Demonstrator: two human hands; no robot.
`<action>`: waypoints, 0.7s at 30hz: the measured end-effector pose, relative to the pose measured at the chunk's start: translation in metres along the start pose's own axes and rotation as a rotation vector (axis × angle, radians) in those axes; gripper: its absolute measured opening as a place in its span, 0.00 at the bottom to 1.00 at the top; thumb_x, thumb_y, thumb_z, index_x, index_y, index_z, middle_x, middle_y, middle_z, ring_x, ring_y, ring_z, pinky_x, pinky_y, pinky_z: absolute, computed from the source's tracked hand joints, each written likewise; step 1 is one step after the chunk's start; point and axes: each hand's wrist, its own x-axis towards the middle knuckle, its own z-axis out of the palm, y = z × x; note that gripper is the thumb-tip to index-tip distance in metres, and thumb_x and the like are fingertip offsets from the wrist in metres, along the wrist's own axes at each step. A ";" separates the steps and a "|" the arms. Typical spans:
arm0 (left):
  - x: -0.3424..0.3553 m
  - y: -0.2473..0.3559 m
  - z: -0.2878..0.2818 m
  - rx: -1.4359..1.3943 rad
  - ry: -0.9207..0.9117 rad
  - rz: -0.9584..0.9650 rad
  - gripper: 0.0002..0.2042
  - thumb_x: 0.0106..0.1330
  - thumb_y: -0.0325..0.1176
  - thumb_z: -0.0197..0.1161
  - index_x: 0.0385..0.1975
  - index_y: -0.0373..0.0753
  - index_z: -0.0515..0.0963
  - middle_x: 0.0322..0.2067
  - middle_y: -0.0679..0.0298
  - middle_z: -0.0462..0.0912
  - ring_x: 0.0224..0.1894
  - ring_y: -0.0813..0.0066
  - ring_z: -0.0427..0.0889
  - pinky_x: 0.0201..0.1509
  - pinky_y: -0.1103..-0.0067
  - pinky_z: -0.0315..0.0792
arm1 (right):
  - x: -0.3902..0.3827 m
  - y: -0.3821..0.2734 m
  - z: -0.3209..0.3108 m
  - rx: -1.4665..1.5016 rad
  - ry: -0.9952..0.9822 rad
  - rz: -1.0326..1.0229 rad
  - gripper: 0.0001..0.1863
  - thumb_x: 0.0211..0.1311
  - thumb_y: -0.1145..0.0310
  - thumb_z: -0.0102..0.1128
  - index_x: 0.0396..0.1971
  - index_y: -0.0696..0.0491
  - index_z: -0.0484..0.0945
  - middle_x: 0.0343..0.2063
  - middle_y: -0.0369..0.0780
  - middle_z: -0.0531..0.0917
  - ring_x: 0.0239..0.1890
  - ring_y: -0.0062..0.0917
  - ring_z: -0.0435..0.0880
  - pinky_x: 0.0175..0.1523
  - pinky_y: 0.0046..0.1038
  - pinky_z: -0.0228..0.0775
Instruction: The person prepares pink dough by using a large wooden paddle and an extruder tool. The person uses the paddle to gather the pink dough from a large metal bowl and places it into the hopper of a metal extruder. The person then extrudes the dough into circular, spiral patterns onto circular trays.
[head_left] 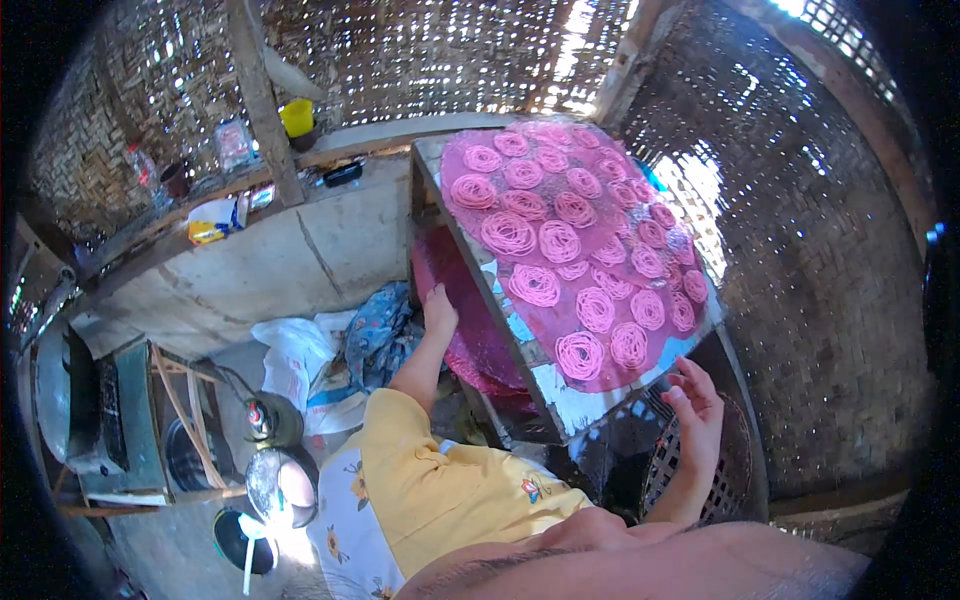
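My left hand (440, 312) is at the edge of a dark pink round sheet (480, 335) below the tabletop, its thumb on the near side and its other fingers mostly hidden. My right hand (697, 408) is raised just off the table's front right corner, fingers apart and slightly curled, with nothing in it. On the table (552, 388) lie overlapping pink round sheets (560, 295). Several coiled nests of pink strands (535, 285) are spread over them.
A perforated basket (735, 470) stands under my right forearm. Blue patterned cloth (380, 325) and white plastic bags (295, 350) lie on the floor at left, near a green gas cylinder (272, 420). A wok (62, 390) is at far left. Woven walls (830, 300) rise behind.
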 end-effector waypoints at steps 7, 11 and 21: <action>-0.008 0.040 -0.042 -0.481 -0.073 -0.134 0.31 0.45 0.24 0.59 0.54 0.34 0.60 0.23 0.58 0.76 0.23 0.66 0.75 0.28 0.73 0.71 | -0.049 -0.005 -0.008 -0.042 -0.039 -0.011 0.21 0.48 0.77 0.58 0.46 0.55 0.71 0.43 0.36 0.71 0.40 0.20 0.73 0.41 0.19 0.68; -0.019 0.073 -0.101 -0.951 -0.260 -0.301 0.31 0.48 0.23 0.56 0.56 0.38 0.57 0.24 0.64 0.74 0.18 0.79 0.71 0.17 0.83 0.67 | -0.076 -0.004 -0.006 -0.093 -0.131 -0.077 0.21 0.47 0.76 0.60 0.46 0.53 0.72 0.41 0.38 0.73 0.38 0.19 0.74 0.41 0.20 0.69; -0.134 0.195 -0.212 -1.357 0.111 0.343 0.38 0.53 0.25 0.58 0.60 0.34 0.41 0.59 0.52 0.49 0.56 0.65 0.58 0.55 0.73 0.60 | -0.131 -0.019 0.006 -0.287 -0.194 -0.337 0.32 0.46 0.62 0.64 0.53 0.53 0.64 0.43 0.43 0.73 0.37 0.27 0.75 0.40 0.25 0.69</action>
